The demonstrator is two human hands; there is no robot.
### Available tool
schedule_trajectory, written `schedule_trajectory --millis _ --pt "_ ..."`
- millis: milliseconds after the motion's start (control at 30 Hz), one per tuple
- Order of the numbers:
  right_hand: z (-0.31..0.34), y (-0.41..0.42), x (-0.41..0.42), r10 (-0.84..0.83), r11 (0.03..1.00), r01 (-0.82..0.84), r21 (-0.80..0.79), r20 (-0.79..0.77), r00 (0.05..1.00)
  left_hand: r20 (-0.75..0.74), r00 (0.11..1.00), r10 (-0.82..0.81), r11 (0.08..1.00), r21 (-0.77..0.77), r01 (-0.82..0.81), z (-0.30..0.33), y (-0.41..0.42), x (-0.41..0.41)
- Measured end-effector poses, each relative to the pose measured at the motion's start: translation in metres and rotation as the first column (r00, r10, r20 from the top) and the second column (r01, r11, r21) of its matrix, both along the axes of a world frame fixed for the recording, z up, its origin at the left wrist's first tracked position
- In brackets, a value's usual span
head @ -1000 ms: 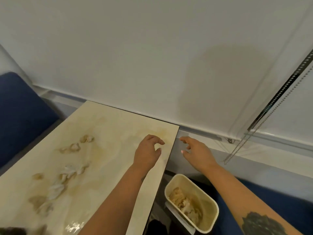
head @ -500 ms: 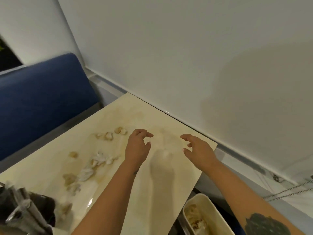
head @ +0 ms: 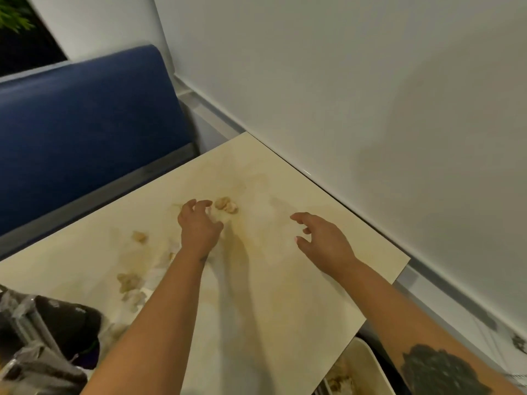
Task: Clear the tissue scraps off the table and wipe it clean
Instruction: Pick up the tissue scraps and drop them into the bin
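A cream marble-look table (head: 285, 295) carries several stained tissue scraps. One brown-and-white scrap (head: 225, 208) lies at the far middle, and my left hand (head: 199, 229) hovers over its near edge with fingers curled and apart, touching or nearly touching it. More scraps lie to the left: a small one (head: 139, 237), a clump (head: 129, 282) and another (head: 136, 298) near my left forearm. My right hand (head: 325, 240) is held over the bare table to the right, fingers spread and holding nothing.
A cream waste bin (head: 368, 374) with used tissue stands below the table's right edge. A blue padded seat (head: 85, 132) is beyond the left edge. A dark bag with silvery packaging (head: 48, 334) sits at the near left corner. A white wall runs along the far side.
The view has swung left and down. My left hand has moved forward to the far scrap; my right hand has followed over the table, away from the bin.
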State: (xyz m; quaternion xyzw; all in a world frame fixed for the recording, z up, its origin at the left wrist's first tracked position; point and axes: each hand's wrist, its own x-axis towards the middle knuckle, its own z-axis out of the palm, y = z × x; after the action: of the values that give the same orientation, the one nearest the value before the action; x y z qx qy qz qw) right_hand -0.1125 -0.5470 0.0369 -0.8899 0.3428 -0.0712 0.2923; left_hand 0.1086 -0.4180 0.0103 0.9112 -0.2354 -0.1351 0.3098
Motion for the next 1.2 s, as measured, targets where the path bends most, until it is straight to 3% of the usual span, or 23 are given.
schedule_trajectory --millis 400,833,1033,1200 --pt "-0.025 -0.008 0.041 0.112 0.993 -0.112 0.027 -0.008 0.994 0.009 0.999 -0.048 0.953 0.301 0.043 -0.046 -0.003 0.063" --pt "-0.035 -0.009 0.103 0.23 0.972 -0.229 0.052 -0.019 0.973 0.09 0.996 0.003 0.995 0.099 -0.012 -0.047 -0.016 0.068" --pt "-0.034 -0.008 0.15 0.363 0.929 -0.365 -0.057 -0.042 0.931 0.104 0.993 0.057 0.998 -0.035 -0.054 -0.036 -0.017 0.068" --pt "-0.037 -0.004 0.189 0.467 0.843 -0.518 -0.149 -0.277 0.84 0.095 0.992 0.08 0.986 -0.156 -0.064 -0.024 -0.02 0.068"
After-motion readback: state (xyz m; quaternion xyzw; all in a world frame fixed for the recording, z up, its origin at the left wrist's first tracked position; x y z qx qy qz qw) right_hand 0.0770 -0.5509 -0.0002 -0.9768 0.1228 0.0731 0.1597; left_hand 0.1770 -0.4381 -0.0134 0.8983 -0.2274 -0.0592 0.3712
